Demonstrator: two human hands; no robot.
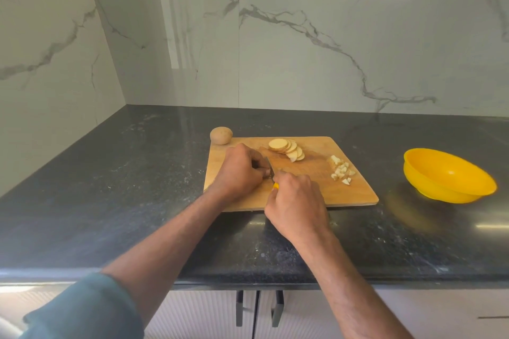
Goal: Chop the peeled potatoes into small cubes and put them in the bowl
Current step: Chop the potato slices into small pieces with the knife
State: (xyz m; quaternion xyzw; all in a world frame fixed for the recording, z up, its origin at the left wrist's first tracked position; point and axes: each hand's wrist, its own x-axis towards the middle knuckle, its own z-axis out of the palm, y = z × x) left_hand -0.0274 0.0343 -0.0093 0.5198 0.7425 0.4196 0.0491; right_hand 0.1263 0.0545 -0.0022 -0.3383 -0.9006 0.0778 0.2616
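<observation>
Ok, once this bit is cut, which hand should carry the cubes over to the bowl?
Probably the right hand. The potato cubes lie on the right part of the chopping board, and the yellow bowl stands further right. It would have to put down the knife first. The left hand is further away.

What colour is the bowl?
The bowl is bright yellow, seen clearly in the head view.

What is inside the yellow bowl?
The yellow bowl looks empty: only its bare yellow inside shows. The near wall hides a little of the bottom. The potato cubes lie on the cutting board.
</observation>
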